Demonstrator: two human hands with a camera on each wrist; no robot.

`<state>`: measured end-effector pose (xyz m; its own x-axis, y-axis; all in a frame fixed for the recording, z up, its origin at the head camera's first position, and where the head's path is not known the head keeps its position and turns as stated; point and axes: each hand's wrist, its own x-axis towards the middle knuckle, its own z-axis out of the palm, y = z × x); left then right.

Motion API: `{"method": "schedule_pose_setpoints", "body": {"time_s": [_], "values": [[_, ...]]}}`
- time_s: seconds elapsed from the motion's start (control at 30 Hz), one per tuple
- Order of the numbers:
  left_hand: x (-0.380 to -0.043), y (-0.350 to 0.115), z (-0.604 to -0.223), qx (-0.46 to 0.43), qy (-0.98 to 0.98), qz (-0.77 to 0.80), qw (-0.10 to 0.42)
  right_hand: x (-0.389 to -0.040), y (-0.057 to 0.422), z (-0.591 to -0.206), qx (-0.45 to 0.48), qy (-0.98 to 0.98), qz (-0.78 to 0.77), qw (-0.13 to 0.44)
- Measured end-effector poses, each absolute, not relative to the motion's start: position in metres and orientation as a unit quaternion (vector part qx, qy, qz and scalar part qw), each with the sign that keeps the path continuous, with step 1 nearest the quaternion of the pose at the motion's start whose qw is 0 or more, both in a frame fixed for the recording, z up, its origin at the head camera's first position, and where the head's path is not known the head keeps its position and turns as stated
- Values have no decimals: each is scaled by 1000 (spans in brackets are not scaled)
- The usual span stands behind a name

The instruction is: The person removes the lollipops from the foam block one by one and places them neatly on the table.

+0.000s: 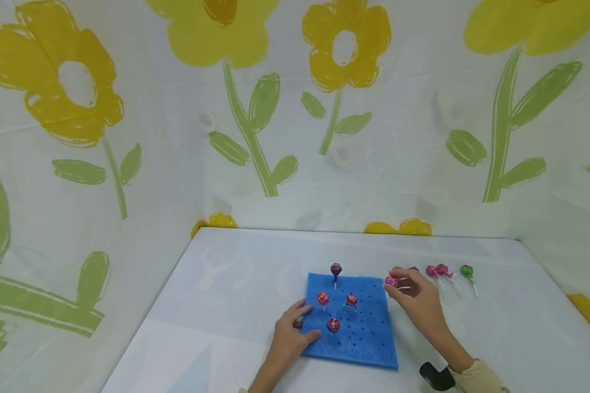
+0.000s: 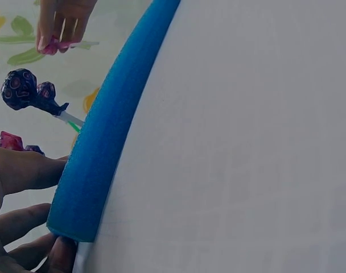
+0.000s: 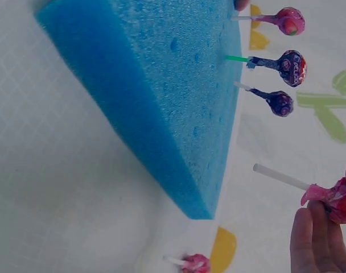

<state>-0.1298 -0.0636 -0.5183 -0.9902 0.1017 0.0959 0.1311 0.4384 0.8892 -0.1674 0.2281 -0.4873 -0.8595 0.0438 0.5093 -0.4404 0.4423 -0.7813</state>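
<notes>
My left hand [image 1: 289,335] grips the left edge of a blue foam block [image 1: 369,349], with the thumb on its top face. Several wrapped lollipops stand stick-down in the block, among them a purple one [image 1: 336,268] at the back and a red one [image 1: 333,325] nearer me. Above the block's back right corner, my right hand [image 1: 419,305] pinches a pink lollipop [image 1: 391,281] by its candy head. In the right wrist view, that lollipop's white stick [image 3: 281,176] points toward the block without touching it.
To the right lie more lollipops on the table [image 1: 511,327]: two pink ones [image 1: 431,270] and a green one [image 1: 466,270]. Others are partly hidden behind my right hand. Rows of small holes dot the foam. A flower-patterned sheet [image 1: 403,136] rises behind the table.
</notes>
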Motion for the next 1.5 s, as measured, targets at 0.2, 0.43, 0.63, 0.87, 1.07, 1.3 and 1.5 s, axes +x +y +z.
{"method": "schedule_pose_setpoints", "body": {"time_s": [0.2, 0.43, 0.63, 0.87, 1.07, 1.3, 1.5], "values": [[-132, -62, -519, -68, -852, -520, 15, -177, 244, -515, 100, -843, 467, 246], [-132, -62, -518, -66, -852, -519, 13, -168, 248, -510, 98, -844, 475, 230], [-130, -63, -517, -67, -852, -520, 17, -162, 250, -505, 71, -852, 479, 198], [-130, -62, -517, -70, -854, -516, 17, -149, 246, -486, 44, -858, 485, 166], [-130, -63, -516, -67, -851, -520, 17, -144, 245, -476, 4, -871, 477, 120], [-129, -63, -516, -65, -852, -519, 13, -147, 250, -479, -28, -871, 488, 61], [-129, -62, -517, -62, -852, -519, 12, -147, 252, -483, -35, -865, 499, 42]]}}
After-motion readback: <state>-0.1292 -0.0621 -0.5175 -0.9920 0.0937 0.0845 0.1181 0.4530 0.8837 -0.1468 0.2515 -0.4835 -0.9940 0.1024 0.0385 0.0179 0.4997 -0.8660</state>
